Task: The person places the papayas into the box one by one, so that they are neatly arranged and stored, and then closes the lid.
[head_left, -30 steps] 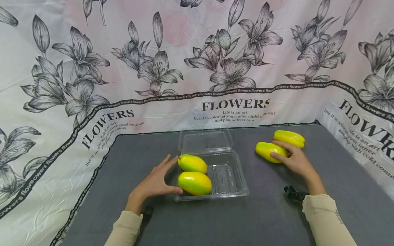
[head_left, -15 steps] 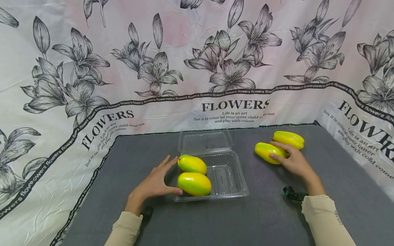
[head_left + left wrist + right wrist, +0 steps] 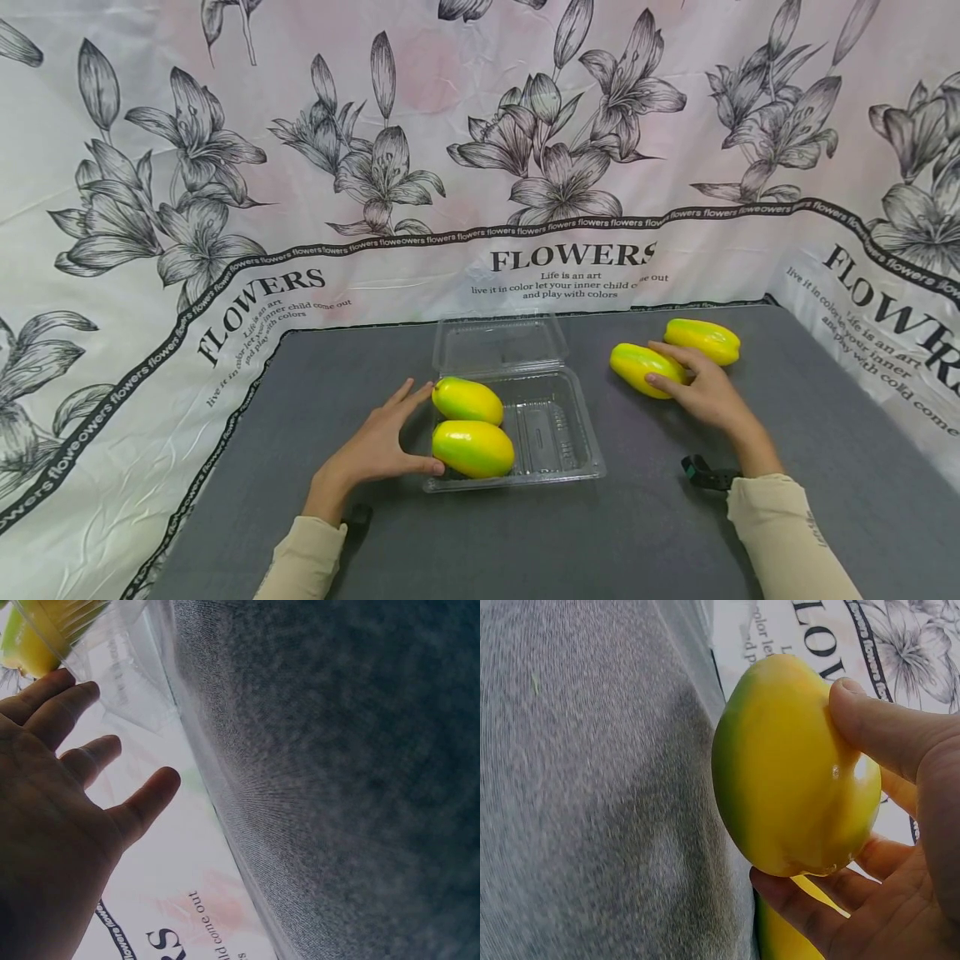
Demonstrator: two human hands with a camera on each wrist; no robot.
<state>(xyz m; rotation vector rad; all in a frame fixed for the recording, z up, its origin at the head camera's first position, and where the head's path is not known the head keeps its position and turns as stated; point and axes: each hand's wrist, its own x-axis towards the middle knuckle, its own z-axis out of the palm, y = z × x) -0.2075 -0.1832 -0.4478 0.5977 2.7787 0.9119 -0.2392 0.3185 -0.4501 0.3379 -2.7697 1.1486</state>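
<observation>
My right hand (image 3: 712, 393) grips a yellow-green papaya (image 3: 636, 369) at the right of the table, thumb on one side and fingers on the other. In the right wrist view the held papaya (image 3: 787, 772) shows its ridged end near the fingertips. Another papaya (image 3: 703, 340) lies just behind it. Two more papayas, a rear one (image 3: 468, 400) and a front one (image 3: 474, 448), lie side by side in the left part of a clear plastic clamshell box (image 3: 591, 425). My left hand (image 3: 375, 443), fingers spread, rests at the box's left edge beside them.
The box's hinged lid (image 3: 500, 344) lies back, toward the wall. A grey cloth (image 3: 540, 542) covers the table. Flower-printed fabric (image 3: 480, 167) hangs behind and along both sides. A black wrist strap (image 3: 708, 473) shows by the right wrist.
My right hand has moved slightly left with the held papaya, drawing it away from the one behind. The left hand and the box stay where they were.
</observation>
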